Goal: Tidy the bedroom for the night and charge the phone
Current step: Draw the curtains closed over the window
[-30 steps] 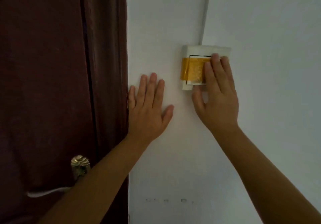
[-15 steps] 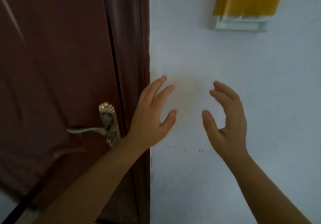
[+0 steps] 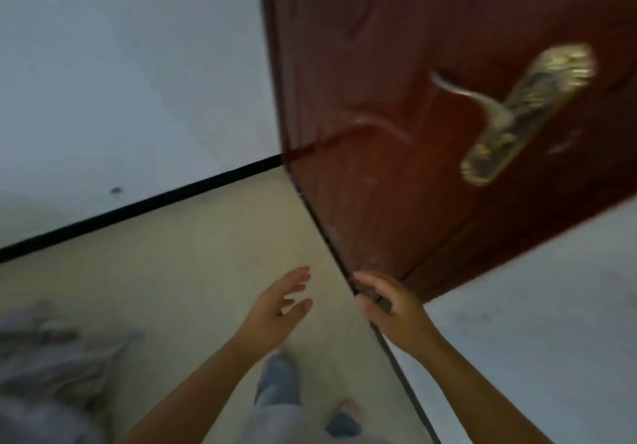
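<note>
Above the beige floor (image 3: 193,271), both hands hang loose with fingers relaxed, holding nothing: left hand (image 3: 275,309) over bare floor, right hand (image 3: 389,305) just before the red-brown door's (image 3: 379,64) lower edge. No phone shows; I cannot tell where it is.

Grey fabric heap (image 3: 44,357) blurred; door (image 3: 448,64) cut off top, right.

door (image 3: 396,81) dark red-brown | handle (image 3: 527,112) brass-gold | floor (image 3: 193,271) beige | baseboard (image 3: 138,207) black
</note>
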